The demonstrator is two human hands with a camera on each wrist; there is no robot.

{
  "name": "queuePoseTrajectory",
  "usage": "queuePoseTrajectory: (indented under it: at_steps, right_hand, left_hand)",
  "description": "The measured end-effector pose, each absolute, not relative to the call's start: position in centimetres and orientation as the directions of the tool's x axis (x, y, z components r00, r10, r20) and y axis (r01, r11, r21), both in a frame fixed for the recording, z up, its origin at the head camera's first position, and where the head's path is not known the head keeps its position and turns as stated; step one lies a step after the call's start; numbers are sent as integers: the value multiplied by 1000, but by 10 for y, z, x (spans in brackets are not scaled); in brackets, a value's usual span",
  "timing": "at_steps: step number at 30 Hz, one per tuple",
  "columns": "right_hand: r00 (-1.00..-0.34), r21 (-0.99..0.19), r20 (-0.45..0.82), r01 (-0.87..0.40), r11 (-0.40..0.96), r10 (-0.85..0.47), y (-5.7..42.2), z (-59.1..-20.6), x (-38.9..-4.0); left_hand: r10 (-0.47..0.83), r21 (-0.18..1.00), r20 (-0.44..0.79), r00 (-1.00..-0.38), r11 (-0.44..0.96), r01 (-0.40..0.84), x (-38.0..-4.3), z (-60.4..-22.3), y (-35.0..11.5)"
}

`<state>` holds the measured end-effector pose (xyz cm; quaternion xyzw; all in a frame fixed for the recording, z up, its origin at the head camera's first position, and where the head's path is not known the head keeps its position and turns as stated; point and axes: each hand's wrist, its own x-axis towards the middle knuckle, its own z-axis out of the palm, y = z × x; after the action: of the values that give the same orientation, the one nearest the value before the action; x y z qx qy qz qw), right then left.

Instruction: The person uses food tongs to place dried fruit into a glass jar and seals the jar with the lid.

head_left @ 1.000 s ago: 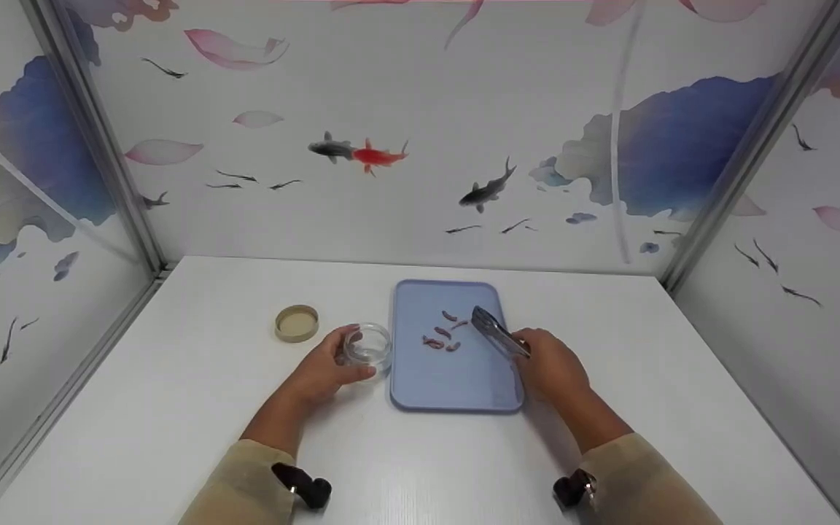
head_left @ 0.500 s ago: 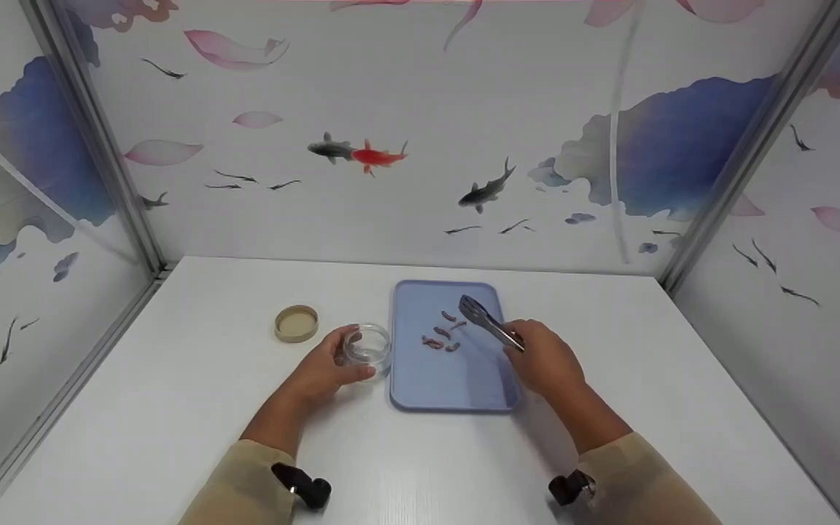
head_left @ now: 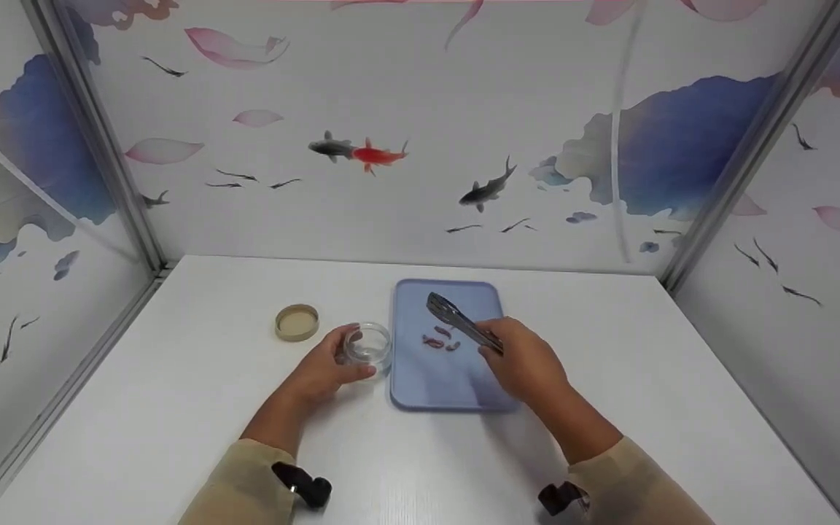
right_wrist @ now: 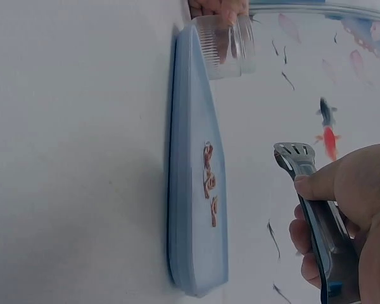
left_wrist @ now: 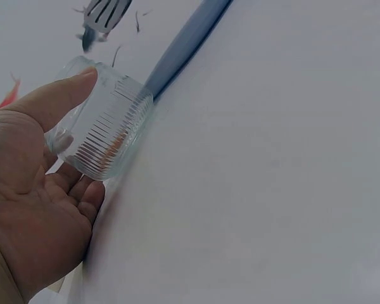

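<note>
My left hand [head_left: 325, 368] holds a clear ribbed glass jar [head_left: 369, 351] upright by its side, at the left edge of a blue tray [head_left: 427, 386]. In the left wrist view the thumb lies along the jar [left_wrist: 107, 126]. My right hand [head_left: 529, 361] grips metal tongs [head_left: 464, 323] above the tray, their slotted tips pointing toward the back left. Whether anything sits between the tips I cannot tell. Several small reddish-brown curled pieces [head_left: 433, 342], perhaps dried shrimp, lie on the tray; the tongs hide part of that area. In the right wrist view, the pieces [right_wrist: 210, 180] lie apart from the tongs.
A round tan lid [head_left: 297, 323] lies on the white table [head_left: 194, 379] behind and left of the jar. White panels [head_left: 420, 219] printed with fish and petals enclose the table at the back and both sides.
My right hand has moved left with the tongs, bringing their tips from the tray's right side over its upper middle. My left hand and the jar have stayed put.
</note>
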<state>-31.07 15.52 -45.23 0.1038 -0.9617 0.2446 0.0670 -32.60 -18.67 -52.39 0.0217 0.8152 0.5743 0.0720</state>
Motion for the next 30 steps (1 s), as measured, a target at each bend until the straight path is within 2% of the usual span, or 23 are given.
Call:
queuePoseTrajectory:
  at_steps: [9,19,30]
  right_hand:
    - [-948,-450,229,-303,840,-219,139,-450,-297]
    - [-915,-438,275,-392,809,-294,124,-453,-290]
    - [-921,-488,205,-390,781,-332,97,-452,-288]
  left_hand:
    - [138,951,-77,-987,306,-31,-328,-526,-188]
    - [117,942,-88,-989,333,-44,-328,-523,-186]
    - [129,943,-70,-989,333,-24,-326,-523,-187]
